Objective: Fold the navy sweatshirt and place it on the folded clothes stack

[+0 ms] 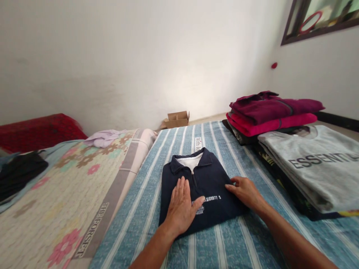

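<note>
A navy pullover (218, 209) with a collar, a short front zip and white print lies folded on the blue striped bedsheet (143, 194). Its collar points away from me, and a pale lining shows inside the neck. My left hand (182, 209) lies flat on the left part of its front, fingers stretched forward and thumb out, covering some of the print. At the right edge of the garment, my right hand (245, 190) has thumb and fingers closed together on the fabric; the exact grip is partly hidden.
Right of the pullover lie a stack topped by a grey "ESSENTIALS" shirt (316, 160) and, behind it, folded maroon (269, 108) and pink clothes (252, 128). A cardboard box (178, 119) stands by the wall. To the left are a flowered mattress (92, 194), lilac cloth (103, 138) and dark clothing (22, 173).
</note>
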{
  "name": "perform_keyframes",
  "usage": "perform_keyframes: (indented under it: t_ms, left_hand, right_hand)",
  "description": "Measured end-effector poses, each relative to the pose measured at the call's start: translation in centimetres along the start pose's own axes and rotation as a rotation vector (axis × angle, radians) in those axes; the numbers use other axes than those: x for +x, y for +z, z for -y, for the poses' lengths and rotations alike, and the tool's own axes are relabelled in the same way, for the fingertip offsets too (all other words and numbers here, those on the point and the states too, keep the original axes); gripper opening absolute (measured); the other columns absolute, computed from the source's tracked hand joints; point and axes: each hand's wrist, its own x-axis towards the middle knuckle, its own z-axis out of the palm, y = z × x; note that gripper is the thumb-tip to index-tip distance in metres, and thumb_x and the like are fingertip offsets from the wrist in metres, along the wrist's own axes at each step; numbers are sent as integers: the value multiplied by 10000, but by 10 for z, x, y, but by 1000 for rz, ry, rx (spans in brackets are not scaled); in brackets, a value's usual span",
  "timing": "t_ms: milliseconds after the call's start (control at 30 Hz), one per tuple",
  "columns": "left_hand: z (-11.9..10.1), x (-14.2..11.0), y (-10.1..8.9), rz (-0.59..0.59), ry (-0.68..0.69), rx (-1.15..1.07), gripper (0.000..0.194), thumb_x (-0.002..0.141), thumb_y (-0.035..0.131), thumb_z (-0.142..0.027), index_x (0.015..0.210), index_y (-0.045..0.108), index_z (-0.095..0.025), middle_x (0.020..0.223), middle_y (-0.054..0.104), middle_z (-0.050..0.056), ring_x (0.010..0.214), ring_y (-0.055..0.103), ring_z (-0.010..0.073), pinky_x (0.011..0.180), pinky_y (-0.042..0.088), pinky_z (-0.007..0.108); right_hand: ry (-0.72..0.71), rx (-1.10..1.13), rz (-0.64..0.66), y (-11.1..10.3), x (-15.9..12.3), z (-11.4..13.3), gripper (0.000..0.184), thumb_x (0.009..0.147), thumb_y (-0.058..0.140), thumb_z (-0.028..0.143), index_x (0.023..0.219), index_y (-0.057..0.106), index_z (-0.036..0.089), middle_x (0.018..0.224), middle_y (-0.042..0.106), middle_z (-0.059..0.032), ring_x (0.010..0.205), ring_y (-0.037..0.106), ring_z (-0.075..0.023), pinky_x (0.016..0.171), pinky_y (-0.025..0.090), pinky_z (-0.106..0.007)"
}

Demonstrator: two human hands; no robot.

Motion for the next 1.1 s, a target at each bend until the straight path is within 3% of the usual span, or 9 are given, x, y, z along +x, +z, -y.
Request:
perform_keyframes:
  t_ms: [167,300,500,733,1100]
  left_hand:
    - [-6,-4,3,-47,-102,12,881,855,232,-649,1410,210,35,1486,133,264,1388,75,335,1082,220,522]
    - [-8,-5,0,-11,-131,18,912,848,204,-670,1401,223,54,1484,142,265,1388,83,335,1087,209,507]
    - [0,2,-2,-15,-182,17,919,856,150,-669,1396,230,71,1480,162,268,1387,110,338,1094,192,490]
    - [6,9,0,-69,-190,29,876,856,171,-666,1378,307,24,1468,236,248,1379,168,335,1078,219,500]
    - [17,15,5,-38,-263,11,829,871,165,-627,1425,232,-14,1507,171,190,1400,130,271,1108,155,447]
  right_hand:
    - [-10,-4,-15,3,-1,-3,354,765,534,422,934,695,156,722,672,-45,686,617,-193,602,407,-271]
    - [-10,-23,-21,4,-2,-4,382,767,523,441,952,688,151,752,676,-57,703,622,-207,605,408,-279]
    - [-6,-11,-9,4,-3,-3,404,776,506,439,974,681,134,774,678,-67,738,632,-217,639,420,-289]
    - [6,-20,6,3,-4,-1,405,775,501,438,970,678,131,751,670,-62,719,623,-214,633,406,-293]
    - [30,23,7,3,-3,0,402,764,513,425,985,678,133,813,683,-81,774,631,-225,668,414,-297]
